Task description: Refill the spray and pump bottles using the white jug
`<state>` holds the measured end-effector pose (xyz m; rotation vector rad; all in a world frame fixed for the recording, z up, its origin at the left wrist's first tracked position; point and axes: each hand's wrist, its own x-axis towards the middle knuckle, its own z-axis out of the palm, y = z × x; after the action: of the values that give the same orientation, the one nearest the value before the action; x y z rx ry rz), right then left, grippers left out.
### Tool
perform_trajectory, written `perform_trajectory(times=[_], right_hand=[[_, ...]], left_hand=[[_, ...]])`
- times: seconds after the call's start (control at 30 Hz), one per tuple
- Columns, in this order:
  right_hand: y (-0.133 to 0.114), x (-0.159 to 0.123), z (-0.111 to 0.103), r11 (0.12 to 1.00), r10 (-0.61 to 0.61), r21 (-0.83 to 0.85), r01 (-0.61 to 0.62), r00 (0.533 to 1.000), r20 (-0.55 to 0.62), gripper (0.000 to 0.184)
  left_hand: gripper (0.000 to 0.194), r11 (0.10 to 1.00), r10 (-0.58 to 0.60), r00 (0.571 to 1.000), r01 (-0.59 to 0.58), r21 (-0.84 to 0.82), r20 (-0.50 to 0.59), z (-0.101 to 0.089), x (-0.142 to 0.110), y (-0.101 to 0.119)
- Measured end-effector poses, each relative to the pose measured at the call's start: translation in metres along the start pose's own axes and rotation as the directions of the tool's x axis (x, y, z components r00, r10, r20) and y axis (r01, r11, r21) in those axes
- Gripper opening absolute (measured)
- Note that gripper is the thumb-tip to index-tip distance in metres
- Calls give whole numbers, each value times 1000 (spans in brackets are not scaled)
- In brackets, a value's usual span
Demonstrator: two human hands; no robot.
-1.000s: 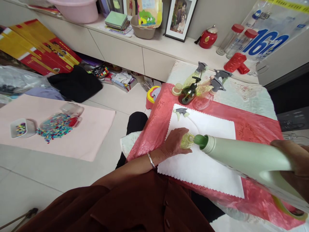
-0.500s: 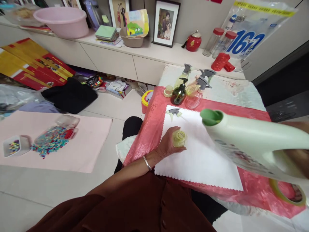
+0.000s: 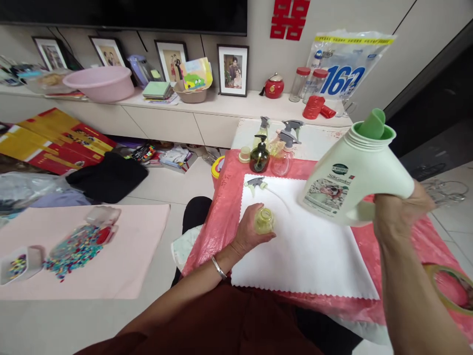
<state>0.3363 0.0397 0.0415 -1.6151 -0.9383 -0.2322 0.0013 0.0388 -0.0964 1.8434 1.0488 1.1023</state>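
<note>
My left hand is wrapped round a small clear yellow bottle, whose neck is uncapped and faces up. In my right hand is a pale green laundry detergent jug, gripped by its handle. The jug is almost upright, with a green spout in its open mouth. Both are over a white scalloped cloth. A grey spray trigger head with a thin tube lies at the cloth's far left corner. The liquid level in either container cannot be made out.
Beyond the cloth stand a dark green pump bottle, a pink spray bottle and a cap. A tape roll lies at the right on the red table cover. Beads cover part of a pink mat at left.
My right hand has swung the detergent jug from nearly level, spout pointing left, to nearly upright. My left hand still holds the yellow bottle. The view has tilted up.
</note>
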Motion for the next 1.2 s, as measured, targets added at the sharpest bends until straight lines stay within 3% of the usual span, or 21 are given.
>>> perform_trajectory(times=[0.2,0.3,0.4,0.53,0.67,0.73,0.8,0.87,0.93,1.0,1.1,1.2], right_hand=[[26,-16,29,999,34,2,-34,999,-14,44],[36,-24,35,997,73,-14,-74,997,-16,39],[46,-30,35,994,109,-12,-109,994,-21,29],[52,-35,23,991,126,-53,-126,992,0,45],[38,-53,-2,991,43,-130,-42,999,5,59],[21,-74,-14,989,-54,-146,39,994,-96,69],[1,-97,-20,982,-146,-141,127,980,-134,57],[-20,-115,-16,974,-206,-91,209,978,34,31],[-38,-124,-1,965,-243,-22,262,920,309,24],[-49,-122,25,962,-239,13,273,816,527,27],[-59,-109,75,954,-173,-43,298,659,732,25],[-65,-100,124,921,-57,-148,360,501,864,24]], left_hand=[[115,996,-12,1000,11,-93,-4,6,-2,-7],[118,994,1,1000,-3,-111,-17,9,-3,-9],[119,991,-3,1000,1,-136,-14,8,-2,-7],[110,992,-54,999,53,-112,-6,3,0,0],[100,997,-61,998,60,-39,-26,0,0,4],[102,997,-64,997,63,-37,-40,0,0,4],[101,996,-79,996,77,-50,-37,1,0,3],[101,994,-89,996,87,-68,-28,2,0,3],[101,992,-96,995,93,-80,-30,3,0,2],[103,991,-109,994,106,-83,-30,3,0,2],[104,986,-142,990,141,-85,-9,2,0,3],[105,983,-163,986,165,-85,24,1,0,5]])
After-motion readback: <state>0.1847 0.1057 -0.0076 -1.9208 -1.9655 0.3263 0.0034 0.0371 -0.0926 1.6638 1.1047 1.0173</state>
